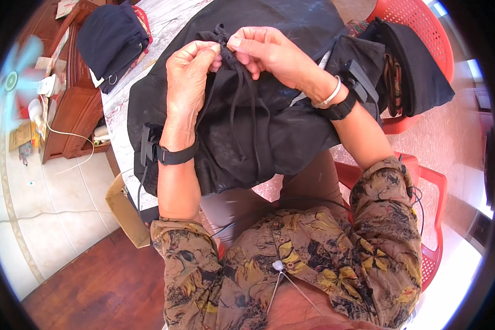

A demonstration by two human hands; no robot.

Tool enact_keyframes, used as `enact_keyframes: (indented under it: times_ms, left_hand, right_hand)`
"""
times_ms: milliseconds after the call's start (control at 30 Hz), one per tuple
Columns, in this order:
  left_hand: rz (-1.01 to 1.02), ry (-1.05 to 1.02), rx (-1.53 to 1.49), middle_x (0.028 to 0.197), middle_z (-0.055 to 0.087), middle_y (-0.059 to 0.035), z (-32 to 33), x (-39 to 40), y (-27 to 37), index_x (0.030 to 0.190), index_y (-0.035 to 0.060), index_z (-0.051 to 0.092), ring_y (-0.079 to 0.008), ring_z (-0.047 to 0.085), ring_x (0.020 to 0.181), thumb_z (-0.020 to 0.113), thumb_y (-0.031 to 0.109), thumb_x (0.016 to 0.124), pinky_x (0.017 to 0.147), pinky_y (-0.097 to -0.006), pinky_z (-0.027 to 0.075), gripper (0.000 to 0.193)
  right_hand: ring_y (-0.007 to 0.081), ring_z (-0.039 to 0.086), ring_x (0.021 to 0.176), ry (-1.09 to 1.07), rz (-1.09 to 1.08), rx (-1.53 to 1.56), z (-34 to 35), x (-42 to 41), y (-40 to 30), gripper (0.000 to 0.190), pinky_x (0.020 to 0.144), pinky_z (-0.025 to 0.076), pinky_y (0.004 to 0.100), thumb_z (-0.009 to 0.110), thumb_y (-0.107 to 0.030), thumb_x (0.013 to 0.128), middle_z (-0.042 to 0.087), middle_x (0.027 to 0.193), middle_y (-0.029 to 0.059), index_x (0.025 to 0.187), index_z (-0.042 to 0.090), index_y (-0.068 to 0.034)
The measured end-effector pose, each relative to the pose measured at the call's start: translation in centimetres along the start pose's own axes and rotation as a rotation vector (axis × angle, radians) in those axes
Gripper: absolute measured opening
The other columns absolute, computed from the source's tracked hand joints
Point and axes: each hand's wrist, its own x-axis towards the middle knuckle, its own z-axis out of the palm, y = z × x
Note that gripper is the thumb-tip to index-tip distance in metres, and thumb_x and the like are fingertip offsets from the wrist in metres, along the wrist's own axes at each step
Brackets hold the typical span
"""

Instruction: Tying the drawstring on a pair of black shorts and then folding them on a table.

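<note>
A large black garment (239, 136) lies spread over the table and hangs over its near edge. Near the top centre, my left hand (193, 62) pinches a bunched, knotted part of black drawstring (226, 49) between thumb and fingers. From the other side my right hand (268, 51) grips the same bunch, its fingers curled. Two loose cord ends trail down the cloth towards me. The fingertips partly hide the knot. Black straps with devices are on both wrists, and a pale bracelet is on the right one.
Folded dark clothes (111, 41) sit on the marble-patterned table (115, 111) at left. More dark clothing (420, 70) hangs over a red plastic chair (420, 24) at right. A cardboard box (128, 214) stands by the table's left edge, near a wooden cabinet (76, 123) and a fan (11, 81).
</note>
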Motion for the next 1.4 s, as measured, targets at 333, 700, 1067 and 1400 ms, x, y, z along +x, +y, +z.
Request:
enact_keyframes:
  times_ms: [333,700,1067,1400]
  left_hand:
    - [0.059,0.014,-0.029,0.073,0.061,-0.0022,0.4,-0.3,0.2,0.085,-0.0009,0.066,-0.008,0.055,0.064,0.059,0.005,0.086,0.063,-0.0217,0.046,0.009]
    - [0.075,0.127,-0.034,0.072,0.06,-0.0004,1.2,-0.6,0.2,0.081,0.0004,0.064,-0.0067,0.053,0.064,0.058,0.005,0.087,0.064,-0.0203,0.045,0.009]
    - [0.013,-0.008,-0.304,0.08,0.059,-0.0041,0.3,-0.2,-0.5,0.089,0.0,0.063,-0.0133,0.056,0.075,0.059,0.007,0.086,0.075,-0.0266,0.046,0.009]
    - [-0.101,0.185,-0.397,0.078,0.06,-0.0057,-1.0,0.9,-1.0,0.088,-0.0015,0.063,-0.0152,0.057,0.075,0.061,0.009,0.084,0.076,-0.0271,0.048,0.012]
  right_hand:
    - [0.0264,0.059,0.057,0.274,-0.671,-1.066,1.0,-0.2,0.0,0.021,0.053,0.046,0.035,0.069,-0.014,0.075,0.055,0.061,0.0138,0.08,0.054,-0.002]
    - [0.0099,0.056,0.051,-0.059,0.015,-0.007,-0.5,0.7,0.5,0.023,0.045,0.046,0.023,0.066,-0.025,0.085,0.055,0.06,-0.0003,0.072,0.055,-0.009]
    - [0.0061,0.047,0.056,0.035,-0.338,-0.647,-0.3,0.5,0.6,0.014,0.047,0.038,0.023,0.063,-0.012,0.084,0.053,0.068,-0.0013,0.082,0.05,-0.006]
    - [0.0028,0.044,0.05,0.082,-0.203,-0.302,-0.5,0.4,0.3,0.024,0.044,0.038,0.0202,0.064,-0.03,0.089,0.048,0.058,-0.0056,0.08,0.057,-0.008]
